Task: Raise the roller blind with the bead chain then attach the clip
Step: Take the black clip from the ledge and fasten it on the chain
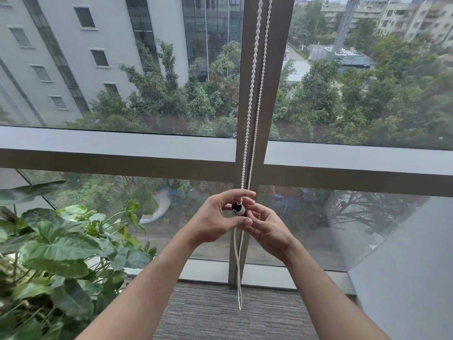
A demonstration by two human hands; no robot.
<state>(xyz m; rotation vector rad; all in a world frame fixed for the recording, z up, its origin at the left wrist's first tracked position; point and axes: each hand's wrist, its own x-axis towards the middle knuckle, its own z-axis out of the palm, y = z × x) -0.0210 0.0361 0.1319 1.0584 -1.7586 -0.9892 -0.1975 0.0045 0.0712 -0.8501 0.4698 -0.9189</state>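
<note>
Hiding most of the small white-and-black plastic clip (239,209) behind curled fingers, with only a dark hollow and a pale rounded shell peeking out between both hands. Hard to tell whether the clip's halves are closed around the beads or still apart, being too small and too covered. Losing the roller blind itself entirely above the top edge; only glass showing in the upper panes.

Hanging down in two strands in front of the grey vertical window mullion (282,69): the white plastic bead chain (256,69), running from the top edge, meeting the clip between the hands, then trailing below as a thin blurred loop ending just above the grey striped carpet (208,315). Blurring below the hands so that single beads are no longer distinguishable.

Curling around the clip from the left side: the left hand (215,222), index finger arched over the top, thumb lying underneath, partly closed and touching the clip. Cupping from the right and slightly lower: the right hand (268,231), fingers bent inward toward the clip, fingertips tucked behind the left thumb, so exact grip unclear; seemingly pinching the clip or the chain just beside it.

Spilling in at the lower left, cut by the frame edge: a broad-leaved green potted plant (61,241), its pot out of sight
</note>
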